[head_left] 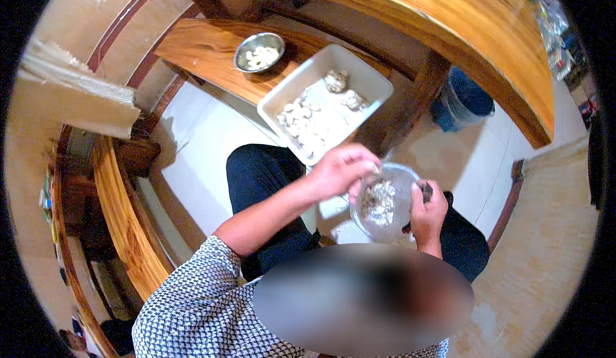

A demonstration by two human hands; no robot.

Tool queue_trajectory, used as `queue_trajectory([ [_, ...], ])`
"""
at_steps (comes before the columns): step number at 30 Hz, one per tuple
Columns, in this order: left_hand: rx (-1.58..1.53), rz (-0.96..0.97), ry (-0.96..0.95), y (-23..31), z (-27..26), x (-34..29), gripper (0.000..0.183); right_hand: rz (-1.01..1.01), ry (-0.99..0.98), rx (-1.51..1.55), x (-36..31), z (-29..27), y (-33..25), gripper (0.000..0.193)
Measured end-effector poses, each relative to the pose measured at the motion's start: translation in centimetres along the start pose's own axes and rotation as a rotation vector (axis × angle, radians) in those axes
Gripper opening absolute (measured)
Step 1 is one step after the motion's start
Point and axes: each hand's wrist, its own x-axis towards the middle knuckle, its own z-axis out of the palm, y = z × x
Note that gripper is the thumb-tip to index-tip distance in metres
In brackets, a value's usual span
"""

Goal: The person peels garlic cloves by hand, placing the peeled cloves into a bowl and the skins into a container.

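Note:
Over a clear round tub [397, 220] on the floor side of my knees, my left hand [343, 170] has its fingertips pinched together. A small pale piece seems to be between them, too blurred to name. Curled at the tub's right rim is my right hand [428, 212]; a dark object [427, 192] pokes out by its thumb, its kind unclear. Pale papery skins [380, 204] lie inside the tub. Ahead, a white rectangular basin [378, 88] holds loose garlic cloves [300, 120] and whole garlic bulbs [336, 81].
A steel bowl [241, 58] with pale cloves stands on a low wooden bench [199, 43], left of the basin. The curved wooden tabletop [410, 2] overhangs at the back. A bluish bucket [459, 104] sits on the tiled floor [471, 159] at right. My knees flank the tub.

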Motion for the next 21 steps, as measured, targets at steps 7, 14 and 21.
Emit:
queue_trajectory([
  [7, 0.47, 0.274, 0.696, 9.4, -18.1, 2.3, 0.022, 0.025, -0.019, -0.082, -0.1, 0.1, 0.3, 0.016],
  [14, 0.892, 0.108, 0.885, 12.8, -29.2, 7.2, 0.028, -0.006, -0.038, -0.115, 0.6, 0.9, -0.3, 0.019],
  [21, 0.994, 0.062, 0.223, 9.7, -16.8, 3.9, 0.016, 0.349, -0.105, 0.041, 0.6, 1.1, -0.9, 0.027],
])
